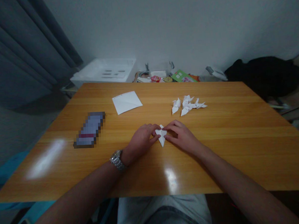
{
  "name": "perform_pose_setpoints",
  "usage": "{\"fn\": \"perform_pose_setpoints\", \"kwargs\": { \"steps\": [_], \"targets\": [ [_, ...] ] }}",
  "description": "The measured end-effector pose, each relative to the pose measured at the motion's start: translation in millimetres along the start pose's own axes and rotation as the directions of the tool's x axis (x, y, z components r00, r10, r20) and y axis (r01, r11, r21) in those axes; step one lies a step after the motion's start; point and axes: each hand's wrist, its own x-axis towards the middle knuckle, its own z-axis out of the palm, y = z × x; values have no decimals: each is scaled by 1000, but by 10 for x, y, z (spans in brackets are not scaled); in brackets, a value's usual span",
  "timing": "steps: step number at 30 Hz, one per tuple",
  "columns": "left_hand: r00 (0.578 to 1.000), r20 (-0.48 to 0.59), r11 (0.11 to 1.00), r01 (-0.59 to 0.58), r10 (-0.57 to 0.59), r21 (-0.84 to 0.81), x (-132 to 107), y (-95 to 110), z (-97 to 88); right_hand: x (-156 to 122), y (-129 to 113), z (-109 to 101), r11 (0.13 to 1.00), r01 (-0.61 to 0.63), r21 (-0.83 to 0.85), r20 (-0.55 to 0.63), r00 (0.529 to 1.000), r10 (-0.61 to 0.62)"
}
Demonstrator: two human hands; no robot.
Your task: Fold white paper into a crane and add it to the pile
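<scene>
A small piece of white folded paper (161,136), kite-shaped with a point toward me, lies on the wooden table between my hands. From its left side my left hand (144,137), with a metal watch (117,159) on the wrist, pinches it between thumb and fingers. On the opposite side my right hand (181,136) grips the upper right edge, thumb lower down. Beyond my right hand sit several white folded paper cranes (187,105) in a cluster. A flat sheet of white paper (127,102) with a perforated edge rests farther back, left of centre.
At the left of the wooden table (239,128) lies a phone (90,129), its picture blurred into blocks. Past the far edge are a white plastic basket (105,70), a green packet (184,76) and other small items. A dark heap (264,74) is at the right.
</scene>
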Motion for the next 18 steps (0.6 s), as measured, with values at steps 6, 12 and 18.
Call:
{"fn": "perform_pose_setpoints", "kwargs": {
  "steps": [6, 12, 18],
  "targets": [
    [1000, -16, 997, -16, 17, 72, -21, -39, 20, -14, 18, 9, 999, 24, -46, 40, 999, -22],
    [998, -41, 999, -39, 39, 14, -25, -40, -7, -10, 26, 7, 999, 32, -43, 44, 999, -30],
    [995, -102, 998, -2, -5, -61, 1, -23, -39, -6, 23, 9, 998, 33, -47, 52, 998, -31]
  ]
}}
